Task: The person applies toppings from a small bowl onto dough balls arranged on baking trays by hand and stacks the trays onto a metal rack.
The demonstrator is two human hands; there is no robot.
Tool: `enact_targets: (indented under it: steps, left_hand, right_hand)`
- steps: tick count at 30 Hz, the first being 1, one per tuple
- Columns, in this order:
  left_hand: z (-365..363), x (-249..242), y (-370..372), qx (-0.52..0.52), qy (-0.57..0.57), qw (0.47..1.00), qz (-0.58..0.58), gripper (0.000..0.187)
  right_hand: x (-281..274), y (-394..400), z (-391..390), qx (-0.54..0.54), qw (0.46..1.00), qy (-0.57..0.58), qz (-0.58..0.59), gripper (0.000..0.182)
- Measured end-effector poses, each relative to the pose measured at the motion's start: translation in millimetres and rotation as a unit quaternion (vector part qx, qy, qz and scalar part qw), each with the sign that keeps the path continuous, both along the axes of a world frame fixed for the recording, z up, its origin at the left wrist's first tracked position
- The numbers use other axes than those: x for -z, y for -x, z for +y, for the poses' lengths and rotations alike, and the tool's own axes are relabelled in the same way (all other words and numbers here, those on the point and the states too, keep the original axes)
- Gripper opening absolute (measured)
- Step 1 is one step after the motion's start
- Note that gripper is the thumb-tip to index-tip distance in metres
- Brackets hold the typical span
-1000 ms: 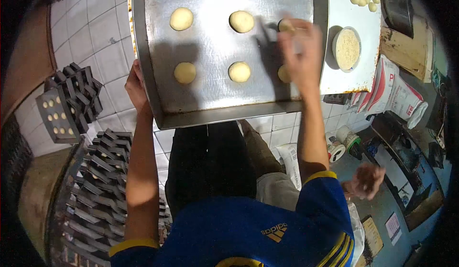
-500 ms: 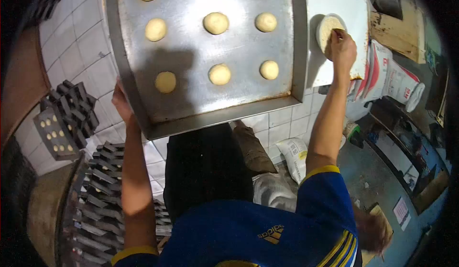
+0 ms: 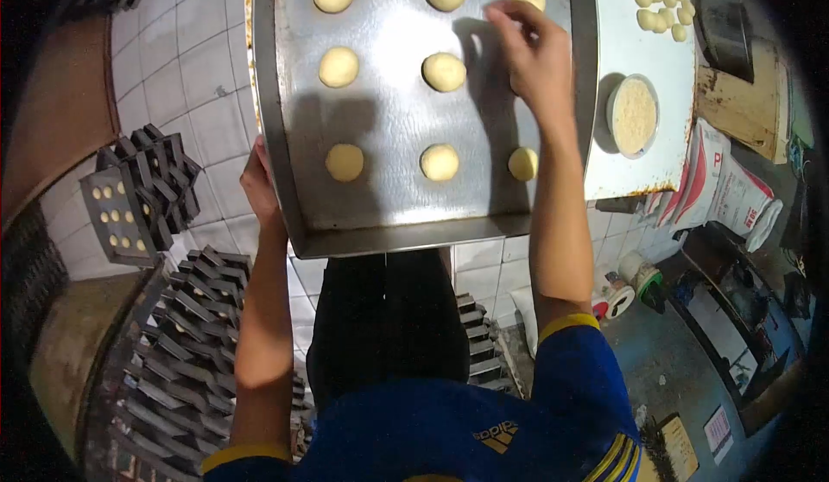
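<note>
Left hand [image 3: 261,187] grips tray [image 3: 393,119]; eight dough balls [image 3: 444,72] clearly visible inside; right hand [image 3: 544,66] unclear.

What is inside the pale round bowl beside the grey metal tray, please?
Inside the pale round bowl lies a beige, crumb-like material. It covers the bowl's bottom, so anything beneath it cannot be seen.

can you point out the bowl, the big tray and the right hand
Bowl [image 3: 611,119]: head view, left side of its rim
Big tray [image 3: 393,119]: head view, bare metal floor
Right hand [image 3: 544,63]: head view, back of the hand
</note>
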State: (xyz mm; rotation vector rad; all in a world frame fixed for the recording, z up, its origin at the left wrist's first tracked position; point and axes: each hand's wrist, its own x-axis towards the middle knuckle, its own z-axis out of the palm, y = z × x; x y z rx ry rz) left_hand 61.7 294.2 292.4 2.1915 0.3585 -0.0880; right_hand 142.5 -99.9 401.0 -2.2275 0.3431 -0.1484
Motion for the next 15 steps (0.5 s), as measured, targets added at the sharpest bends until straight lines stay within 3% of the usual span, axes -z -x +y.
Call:
enact_targets:
  steps: [2, 4, 7, 13, 15]
  left_hand:
    - [-7, -10, 0, 0.003, 0.002, 1.0, -0.01, 0.066]
    - [-13, -23, -2, -0.003, 0.013, 1.0, 0.009, 0.066]
    - [-9, -13, -3, -0.015, 0.01, 1.0, 0.005, 0.066]
    - [-12, -25, -6, -0.007, 0.014, 1.0, 0.013, 0.067]
    - [-7, -17, -3, -0.004, 0.023, 1.0, 0.008, 0.066]
  right_hand:
    - [27, -31, 11, -0.036, 0.989, 0.099, -0.106, 0.02]
    - [41, -48, 17, -0.056, 0.965, 0.216, -0.135, 0.016]
    - [50, -54, 21, -0.077, 0.944, 0.28, -0.159, 0.015]
    - [33, -26, 26, -0.132, 0.911, 0.366, -0.137, 0.024]
    - [18, -17, 13, -0.126, 0.928, 0.319, -0.143, 0.027]
